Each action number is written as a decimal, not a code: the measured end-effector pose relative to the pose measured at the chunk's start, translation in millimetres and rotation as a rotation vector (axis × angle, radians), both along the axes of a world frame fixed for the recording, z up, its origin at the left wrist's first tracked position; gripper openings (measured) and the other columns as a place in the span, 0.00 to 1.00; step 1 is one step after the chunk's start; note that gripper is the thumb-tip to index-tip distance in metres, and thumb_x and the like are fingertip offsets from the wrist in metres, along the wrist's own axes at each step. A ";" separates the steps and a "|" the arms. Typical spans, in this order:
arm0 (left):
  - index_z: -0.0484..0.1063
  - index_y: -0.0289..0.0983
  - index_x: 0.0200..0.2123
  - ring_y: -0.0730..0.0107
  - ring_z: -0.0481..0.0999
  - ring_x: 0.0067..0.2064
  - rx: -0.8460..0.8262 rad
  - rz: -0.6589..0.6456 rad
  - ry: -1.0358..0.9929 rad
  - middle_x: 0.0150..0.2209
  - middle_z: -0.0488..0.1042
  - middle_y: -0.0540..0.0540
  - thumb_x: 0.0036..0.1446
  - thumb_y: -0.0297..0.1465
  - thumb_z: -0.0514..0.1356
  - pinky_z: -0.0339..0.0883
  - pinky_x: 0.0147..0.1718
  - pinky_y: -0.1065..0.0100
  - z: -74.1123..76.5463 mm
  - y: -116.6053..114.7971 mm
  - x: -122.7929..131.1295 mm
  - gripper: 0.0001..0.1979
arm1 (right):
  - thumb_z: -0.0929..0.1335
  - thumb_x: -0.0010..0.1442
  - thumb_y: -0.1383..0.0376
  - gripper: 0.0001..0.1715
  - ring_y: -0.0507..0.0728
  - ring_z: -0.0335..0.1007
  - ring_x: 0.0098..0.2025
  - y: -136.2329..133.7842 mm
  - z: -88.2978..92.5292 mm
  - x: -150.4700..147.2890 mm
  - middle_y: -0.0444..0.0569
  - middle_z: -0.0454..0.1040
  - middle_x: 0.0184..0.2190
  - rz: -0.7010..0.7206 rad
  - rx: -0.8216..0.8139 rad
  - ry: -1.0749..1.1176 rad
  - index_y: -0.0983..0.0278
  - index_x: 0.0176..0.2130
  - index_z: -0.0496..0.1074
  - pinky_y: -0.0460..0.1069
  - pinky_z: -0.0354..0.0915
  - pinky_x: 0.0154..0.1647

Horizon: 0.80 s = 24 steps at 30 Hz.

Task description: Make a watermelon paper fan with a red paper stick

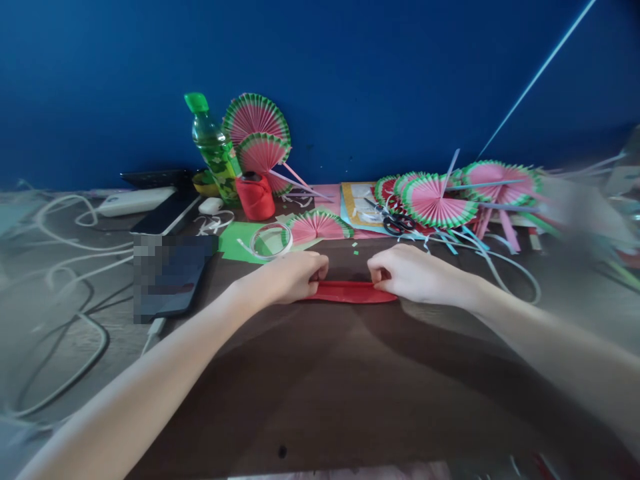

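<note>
A narrow strip of folded red paper [353,292] lies crosswise on the dark table [320,387] in front of me. My left hand [299,275] pinches its left end, fingers curled in. At the right end, my right hand [403,272] is closed on the same paper between thumb and fingers. Just behind the hands rests a pleated pink paper fan with a green edge [320,227]. Beside it, a clear roll of tape [271,241] sits on green paper [233,243].
Several finished fans [440,200] are piled at the back right near black scissors [399,223]. A green-capped bottle [210,143], a red spool [255,197] and upright fans [257,123] stand against the blue wall. A phone [200,273] and white cables [95,363] lie left.
</note>
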<state>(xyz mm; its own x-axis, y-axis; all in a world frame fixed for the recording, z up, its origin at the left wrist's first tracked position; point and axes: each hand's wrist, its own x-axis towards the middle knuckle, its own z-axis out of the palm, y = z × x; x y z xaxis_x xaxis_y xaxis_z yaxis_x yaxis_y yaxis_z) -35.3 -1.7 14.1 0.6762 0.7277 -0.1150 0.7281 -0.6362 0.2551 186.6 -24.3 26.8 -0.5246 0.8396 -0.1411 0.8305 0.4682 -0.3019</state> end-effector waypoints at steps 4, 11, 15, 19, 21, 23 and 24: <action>0.65 0.38 0.28 0.75 0.62 0.25 -0.021 -0.039 0.000 0.26 0.68 0.52 0.43 0.23 0.51 0.51 0.23 0.72 4.2 -1.4 -1.6 0.07 | 0.63 0.46 0.75 0.08 0.49 0.61 0.25 -0.8 2.2 -0.1 0.41 0.68 0.19 0.009 -0.011 -0.018 0.63 0.21 0.66 0.45 0.49 0.25; 0.67 0.39 0.30 0.74 0.64 0.26 -0.167 -0.056 0.037 0.28 0.70 0.51 0.49 0.25 0.51 0.52 0.25 0.72 14.5 -4.5 -5.4 0.07 | 0.64 0.49 0.71 0.04 0.49 0.61 0.25 1.3 3.8 2.9 0.42 0.68 0.22 0.036 -0.110 -0.034 0.63 0.24 0.67 0.45 0.50 0.26; 0.66 0.38 0.28 0.74 0.64 0.26 -0.153 -0.009 0.057 0.26 0.69 0.52 0.49 0.26 0.52 0.52 0.25 0.72 11.7 -3.6 -4.1 0.04 | 0.65 0.49 0.70 0.02 0.50 0.61 0.25 4.5 -1.9 4.1 0.42 0.68 0.21 0.017 -0.137 -0.015 0.63 0.26 0.66 0.45 0.50 0.25; 0.65 0.37 0.29 0.73 0.66 0.31 -0.075 -0.035 0.014 0.33 0.69 0.50 0.49 0.26 0.54 0.54 0.28 0.72 6.0 -1.5 -3.5 0.03 | 0.65 0.48 0.71 0.06 0.51 0.63 0.30 6.5 -8.6 5.3 0.45 0.70 0.29 0.038 -0.089 0.034 0.63 0.30 0.66 0.45 0.52 0.28; 0.66 0.38 0.32 0.72 0.67 0.32 -0.068 -0.029 0.010 0.34 0.70 0.49 0.49 0.25 0.54 0.55 0.29 0.71 4.6 -0.9 -3.5 0.05 | 0.65 0.47 0.71 0.05 0.51 0.63 0.30 6.8 -10.2 5.9 0.45 0.70 0.29 0.042 -0.088 0.040 0.63 0.30 0.66 0.45 0.53 0.28; 0.66 0.37 0.32 0.72 0.67 0.32 -0.065 -0.021 0.017 0.34 0.70 0.49 0.49 0.24 0.53 0.55 0.29 0.71 4.3 -0.6 -3.5 0.06 | 0.64 0.47 0.72 0.05 0.50 0.62 0.27 6.8 -11.3 6.0 0.43 0.70 0.26 0.022 -0.113 0.037 0.63 0.28 0.66 0.45 0.52 0.26; 0.66 0.37 0.32 0.73 0.67 0.32 -0.059 -0.022 0.017 0.34 0.70 0.49 0.48 0.24 0.53 0.55 0.29 0.71 4.2 -0.4 -3.6 0.06 | 0.64 0.47 0.72 0.05 0.50 0.62 0.26 6.8 -11.8 5.8 0.43 0.69 0.25 0.010 -0.113 0.043 0.63 0.28 0.66 0.45 0.52 0.26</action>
<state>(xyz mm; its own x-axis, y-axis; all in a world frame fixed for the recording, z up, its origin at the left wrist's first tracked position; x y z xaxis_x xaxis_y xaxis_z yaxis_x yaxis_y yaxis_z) -38.9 -2.0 18.3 0.6896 0.7041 -0.1690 0.7186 -0.6365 0.2801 192.4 -17.5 15.0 -0.5403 0.8144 -0.2119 0.8113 0.4373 -0.3880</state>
